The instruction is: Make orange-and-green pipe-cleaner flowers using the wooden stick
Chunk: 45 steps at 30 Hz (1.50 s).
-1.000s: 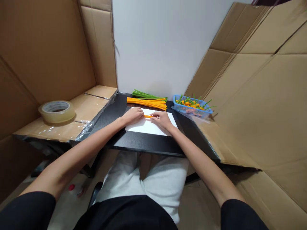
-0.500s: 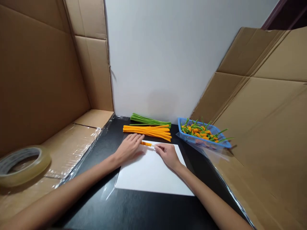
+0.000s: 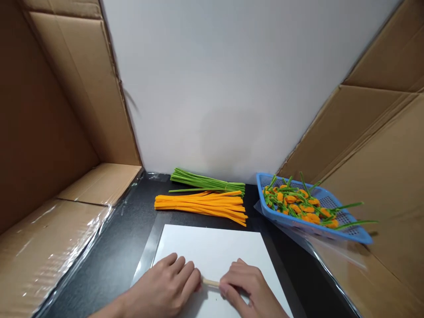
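Note:
A pale, thin wooden stick (image 3: 211,282) spans the gap between my hands, low over a white sheet (image 3: 212,243). My left hand (image 3: 170,285) is closed, knuckles up, over the stick's left end. Pinched at the right end, thumb in front, is my right hand (image 3: 248,285). Whatever else lies under the left fingers is hidden. Beyond the sheet rests a bundle of orange pipe cleaners (image 3: 198,205), and behind it a bundle of green pipe cleaners (image 3: 207,182).
On the right a blue plastic basket (image 3: 261,194) holds several orange-and-green twisted pieces (image 3: 306,207), some stems poking over its rim. Clear plastic lies beneath it. Cardboard walls (image 3: 76,84) stand on both sides, with a white wall (image 3: 238,88) behind the black tabletop (image 3: 112,247).
The view has shifted, so the hands appear lower and closer. The orange coil visible on the stick beside my left hand no longer shows; bare stick spans the gap. My left fingers have curled in.

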{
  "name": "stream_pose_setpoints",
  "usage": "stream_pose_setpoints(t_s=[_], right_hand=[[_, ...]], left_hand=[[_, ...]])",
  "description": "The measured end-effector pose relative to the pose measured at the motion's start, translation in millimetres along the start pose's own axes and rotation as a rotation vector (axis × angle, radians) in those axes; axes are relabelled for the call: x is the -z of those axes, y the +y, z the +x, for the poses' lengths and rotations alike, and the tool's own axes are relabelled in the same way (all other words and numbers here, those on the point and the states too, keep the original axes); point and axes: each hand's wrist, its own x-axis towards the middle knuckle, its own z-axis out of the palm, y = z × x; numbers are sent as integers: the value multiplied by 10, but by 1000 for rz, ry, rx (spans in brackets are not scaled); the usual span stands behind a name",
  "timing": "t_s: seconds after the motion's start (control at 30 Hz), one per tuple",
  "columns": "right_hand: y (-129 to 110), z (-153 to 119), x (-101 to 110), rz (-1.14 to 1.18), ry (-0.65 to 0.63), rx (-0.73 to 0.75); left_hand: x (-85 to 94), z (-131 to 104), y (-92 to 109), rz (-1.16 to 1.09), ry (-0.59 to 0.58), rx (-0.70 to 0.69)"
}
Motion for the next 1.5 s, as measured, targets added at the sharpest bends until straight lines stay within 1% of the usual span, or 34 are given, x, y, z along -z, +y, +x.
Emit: stream_pose_setpoints(t_s=[0.03,0.13,0.2,0.23,0.3,0.37,0.43,0.5,0.57,0.6,0.67,0.73,0.77,0.83,0.9,0.93,1.0,1.07,1.13,1.17,1.23,1.33,1.4,1.43,1.5], right_hand=[[43,-26,58,-17,-9,-9],[246,-148,249,-61,19,-31],[412,-253,388,-103,75,-72],[489,-304,458,-148,125,-92],[608,-383,592,-272,198,-110],[669,-415,699,-422,258,-39],[683,-400,764,-553,306,58],[680,-355,785,-662,343,125],[688,-302,779,-753,373,150],[701,-278,772,-790,386,154],[743,-238,758,-846,404,154],[780,-197,748,-884,421,152],[785,-168,742,-900,436,155],[748,-76,720,-914,468,169],[649,90,673,-888,479,183],[587,208,640,-853,466,196],[480,512,563,-787,445,213],[452,873,491,-749,463,209],[527,1217,440,-689,501,162],[598,1359,423,-661,493,144],[769,1551,404,-617,477,133],[998,1628,395,-563,532,167],[1075,1605,403,-530,551,174],[1086,1588,412,-516,549,169],[1047,1563,440,-492,542,147]], left_hand=[[9,-15,-24,-23,-18,12],[10,-63,-152,-99,-50,67],[-6,-82,-256,-166,-75,137],[-16,-78,-300,-198,-90,164],[-31,-32,-360,-250,-127,184],[-31,75,-383,-291,-161,192],[-17,233,-407,-358,-189,230],[-9,420,-487,-403,-166,238],[-34,609,-653,-378,-98,230],[-65,698,-766,-326,-63,277],[-159,852,-1014,-175,-45,386],[-273,968,-1238,-72,-111,496],[-327,1011,-1325,-56,-170,529],[-406,1073,-1443,-91,-282,551],[-434,1112,-1499,-122,-307,550],[-430,1127,-1514,-126,-287,539],[-392,1150,-1536,-121,-227,490],[-331,1165,-1559,-108,-194,418],[-261,1167,-1588,-79,-204,351],[-223,1160,-1605,-55,-218,330],[-139,1125,-1649,-6,-251,317],[29,999,-1757,48,-281,379],[165,861,-1859,53,-250,478],[232,781,-1911,36,-193,529],[345,631,-1991,-52,-14,644]])
